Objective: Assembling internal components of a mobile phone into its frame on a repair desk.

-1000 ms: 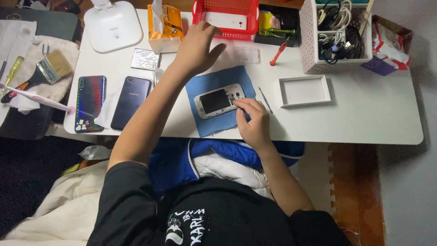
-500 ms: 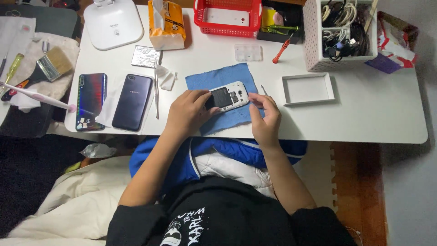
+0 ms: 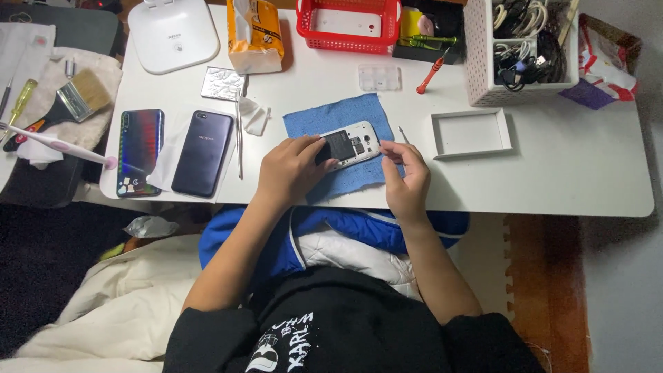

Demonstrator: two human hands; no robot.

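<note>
Left hand point(image 3: 290, 169) grips the opened white phone point(image 3: 349, 144) on the blue cloth point(image 3: 359, 176); right hand point(image 3: 407, 176) pinches its edge.

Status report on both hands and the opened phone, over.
Left hand grips opened white phone on blue cloth. Right hand at its edge. Nothing obstructing.

The opened phone point(image 3: 350, 144) looks like smooth white plastic around the rim with matt dark parts inside, and it sits on a soft, slightly fuzzy blue cloth point(image 3: 345, 148) over a smooth matt white table point(image 3: 552, 179). The two phones off to the side are glossy, one point(image 3: 203, 153) dark and glassy, the other point(image 3: 140, 152) with a shiny rainbow sheen, and the long tweezers point(image 3: 239, 135) next to them look like bare metal. The red basket point(image 3: 349, 24) is slick moulded plastic, the brush point(image 3: 76, 100) has a wooden-looking handle, and the little square point(image 3: 223, 83) is crinkly silver foil.
</note>
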